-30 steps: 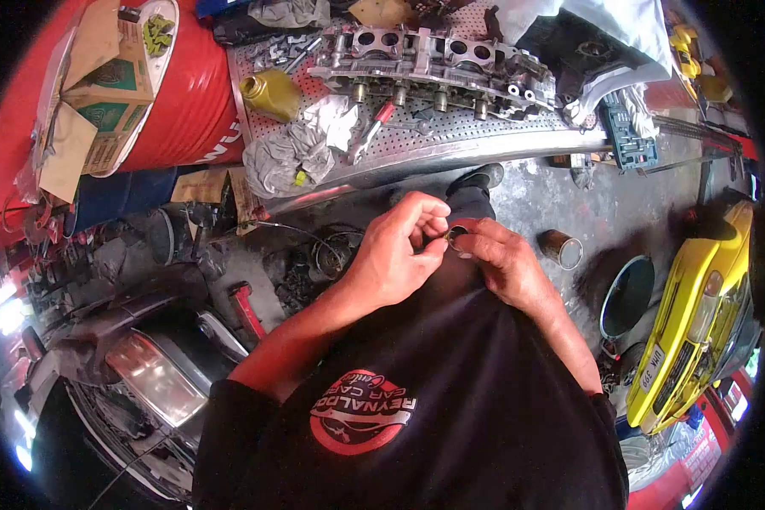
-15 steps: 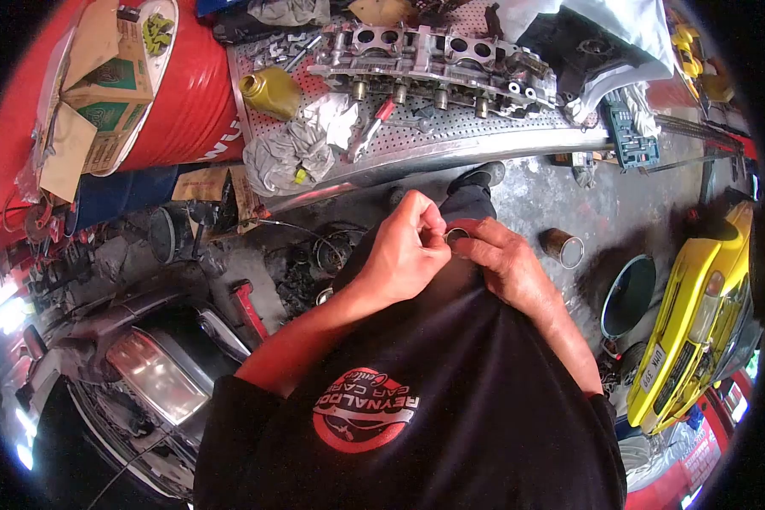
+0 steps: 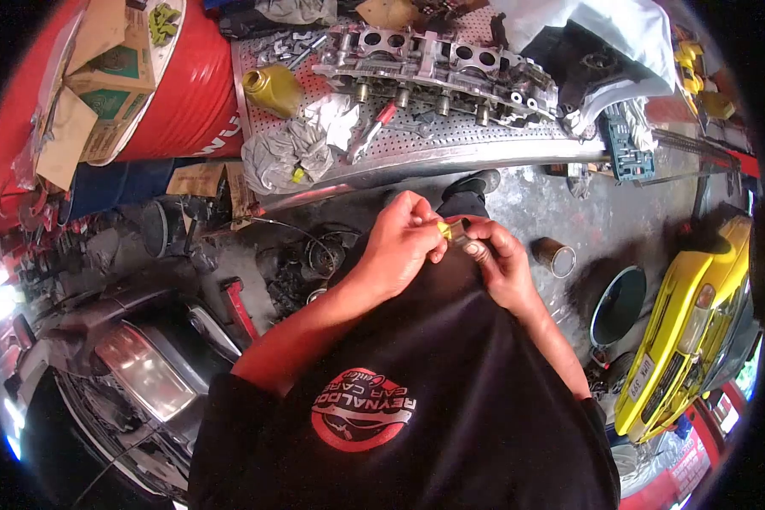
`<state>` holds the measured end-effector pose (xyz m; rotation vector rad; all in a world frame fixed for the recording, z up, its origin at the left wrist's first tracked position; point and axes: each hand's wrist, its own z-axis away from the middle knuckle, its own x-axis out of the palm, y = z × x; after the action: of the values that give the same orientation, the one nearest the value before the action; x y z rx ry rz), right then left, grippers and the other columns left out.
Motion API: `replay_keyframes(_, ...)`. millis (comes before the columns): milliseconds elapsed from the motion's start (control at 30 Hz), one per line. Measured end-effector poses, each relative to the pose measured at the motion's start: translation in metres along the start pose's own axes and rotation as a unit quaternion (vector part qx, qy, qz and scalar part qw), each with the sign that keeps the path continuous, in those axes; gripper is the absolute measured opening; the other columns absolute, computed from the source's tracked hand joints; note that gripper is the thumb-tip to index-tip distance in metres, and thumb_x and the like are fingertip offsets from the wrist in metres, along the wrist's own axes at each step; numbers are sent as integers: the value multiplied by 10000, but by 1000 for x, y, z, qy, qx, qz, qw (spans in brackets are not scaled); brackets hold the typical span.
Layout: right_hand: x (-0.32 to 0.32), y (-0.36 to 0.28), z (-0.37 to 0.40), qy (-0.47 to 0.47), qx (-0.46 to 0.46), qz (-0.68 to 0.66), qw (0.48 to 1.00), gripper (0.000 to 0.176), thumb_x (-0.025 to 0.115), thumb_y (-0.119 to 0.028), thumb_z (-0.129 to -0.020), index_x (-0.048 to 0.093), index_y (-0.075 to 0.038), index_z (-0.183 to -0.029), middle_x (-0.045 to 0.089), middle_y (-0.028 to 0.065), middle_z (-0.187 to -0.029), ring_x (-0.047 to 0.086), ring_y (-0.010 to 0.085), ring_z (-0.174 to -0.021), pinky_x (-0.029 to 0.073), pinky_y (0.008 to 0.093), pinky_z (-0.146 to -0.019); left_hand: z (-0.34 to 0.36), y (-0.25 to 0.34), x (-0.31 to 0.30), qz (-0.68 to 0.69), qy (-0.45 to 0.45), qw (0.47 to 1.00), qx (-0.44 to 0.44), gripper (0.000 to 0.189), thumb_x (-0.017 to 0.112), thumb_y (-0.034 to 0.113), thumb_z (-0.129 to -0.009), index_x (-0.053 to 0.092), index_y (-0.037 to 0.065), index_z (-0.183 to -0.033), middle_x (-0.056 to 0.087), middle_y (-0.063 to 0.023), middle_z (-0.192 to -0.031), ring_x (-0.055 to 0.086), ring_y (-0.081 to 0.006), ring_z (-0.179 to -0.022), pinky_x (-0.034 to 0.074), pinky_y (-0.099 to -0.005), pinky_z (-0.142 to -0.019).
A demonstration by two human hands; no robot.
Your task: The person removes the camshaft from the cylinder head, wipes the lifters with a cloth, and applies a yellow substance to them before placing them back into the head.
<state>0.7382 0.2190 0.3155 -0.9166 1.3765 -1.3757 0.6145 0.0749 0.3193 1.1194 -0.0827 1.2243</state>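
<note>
In front of my chest, my left hand (image 3: 399, 244) pinches a small yellow object (image 3: 444, 230) with its fingertips. My right hand (image 3: 503, 262) grips a small metal cylinder (image 3: 458, 231) between thumb and fingers. The yellow object is at the near end of the cylinder, close to or touching it; the fingers hide part of both. Beyond my hands, a metal engine cylinder head (image 3: 438, 72) lies on a perforated metal bench (image 3: 433, 146). A red-handled tool (image 3: 372, 132) and grey rags (image 3: 285, 157) lie before it.
A yellow bottle (image 3: 270, 90) stands at the bench's left, beside a red drum (image 3: 200, 85). A can (image 3: 555, 257) and a black round container (image 3: 618, 306) are on the floor at right. A yellow car front (image 3: 684, 331) is at far right, a dark car part with headlight (image 3: 149, 370) at lower left.
The yellow object now shows at my left fingertips. The metal cylinder has turned sideways, showing its side, and my right hand's fingers have shifted around it.
</note>
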Motion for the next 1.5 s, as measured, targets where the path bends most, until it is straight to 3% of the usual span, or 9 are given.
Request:
replay_keyframes(67,3,-4,-4,-8,61,-62,996,161,567,-69,-940,578,1,-1085,614,122,-1152,587,188,-1026,457,307,-893,-5,1,3,-119,16,993,19,227,541,-102,-777,434,43,-915,546,-67,-776,554,-127,-655,451,-266,-560)
replay_keyframes(100,6,-14,-7,0,89,-72,993,236,589,-165,-947,592,20,-1093,632,78,-1085,583,147,-967,453,287,-875,-7,1,6,-179,24,983,26,228,548,-103,-774,439,40,-914,545,-62,-776,554,-120,-653,454,-264,-556)
replay_keyframes(233,2,-5,-15,27,240,-115,964,303,594,-256,-948,623,16,-1077,648,23,-936,554,77,-833,453,250,-771,-11,-3,14,-376,61,913,145,182,559,-90,-798,441,25,-876,537,-34,-777,556,-99,-636,475,-249,-553)
replay_keyframes(533,9,10,-8,88,187,-368,907,195,515,-155,-976,569,25,-1029,641,114,-981,579,164,-820,458,285,-782,-22,-16,9,-124,-15,987,105,208,525,-117,-812,384,36,-794,540,-81,-749,587,-158,-649,525,-330,-614)
replay_keyframes(833,6,14,-5,100,181,-464,861,160,501,-180,-979,527,-26,-944,626,134,-984,570,198,-801,456,346,-794,-21,-10,14,12,-32,998,49,202,490,-112,-809,376,46,-863,584,-125,-796,593,-185,-671,512,-317,-628)
replay_keyframes(1033,3,33,-4,115,155,-466,863,169,514,-182,-975,551,-18,-991,631,115,-993,573,192,-868,454,343,-808,-19,0,22,-180,-27,982,47,201,647,56,-871,499,13,-1000,641,-101,-866,618,-136,-693,500,-271,-587)
replay_keyframes(1133,5,19,-8,126,138,-451,873,176,537,-169,-965,559,-9,-1036,632,107,-1007,581,184,-859,458,334,-798,-27,-15,14,-334,-25,936,106,188,679,117,-878,545,10,-954,649,-70,-820,623,-114,-701,489,-253,-570)
replay_keyframes(1367,4,18,-10,110,190,-342,914,172,611,-177,-931,598,-8,-957,638,54,-887,585,134,-780,470,282,-747,-24,-7,19,-436,20,875,209,99,618,69,-898,633,-18,-852,647,-67,-721,605,-98,-625,487,-259,-564)
replay_keyframes(1500,3,20,-9,110,164,-291,936,161,607,-174,-928,605,-12,-924,630,33,-858,570,114,-756,460,263,-715,-22,-3,20,-435,-2,882,182,104,582,52,-914,616,-36,-869,648,-87,-727,636,-121,-652,514,-271,-595)
